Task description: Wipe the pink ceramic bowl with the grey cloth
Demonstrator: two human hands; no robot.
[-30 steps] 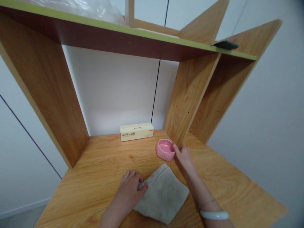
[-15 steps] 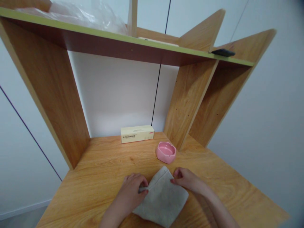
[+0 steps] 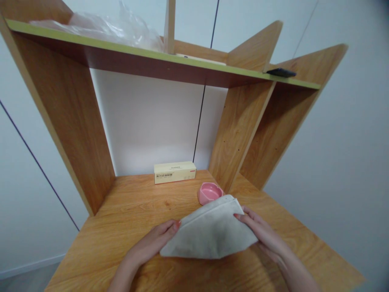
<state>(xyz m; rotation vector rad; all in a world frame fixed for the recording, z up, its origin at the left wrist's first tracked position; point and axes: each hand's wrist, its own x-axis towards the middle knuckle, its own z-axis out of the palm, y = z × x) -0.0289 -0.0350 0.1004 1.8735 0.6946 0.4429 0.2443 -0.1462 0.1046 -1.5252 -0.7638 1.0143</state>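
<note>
A folded grey cloth (image 3: 212, 231) is held up between both hands above the desk, its surface marked with darker smudges. My left hand (image 3: 158, 239) grips its left edge, with the thumb on the near face and the other fingers partly behind. At the right edge, my right hand (image 3: 258, 227) pinches the cloth in the same way, thumb in front. Just behind the cloth's upper edge stands a pink ashtray (image 3: 209, 192), whose lower right part the cloth hides.
A pale yellow box (image 3: 175, 172) with printed lettering sits against the back wall. Wooden side panels (image 3: 240, 134) rise from the desk (image 3: 130, 211). The shelf (image 3: 136, 52) overhead carries a clear plastic bag (image 3: 115, 30) and a dark flat object (image 3: 281, 72).
The cloth has been raised off the desk and tilted up, now covering part of the ashtray. My hands have moved apart to its left and right edges.
</note>
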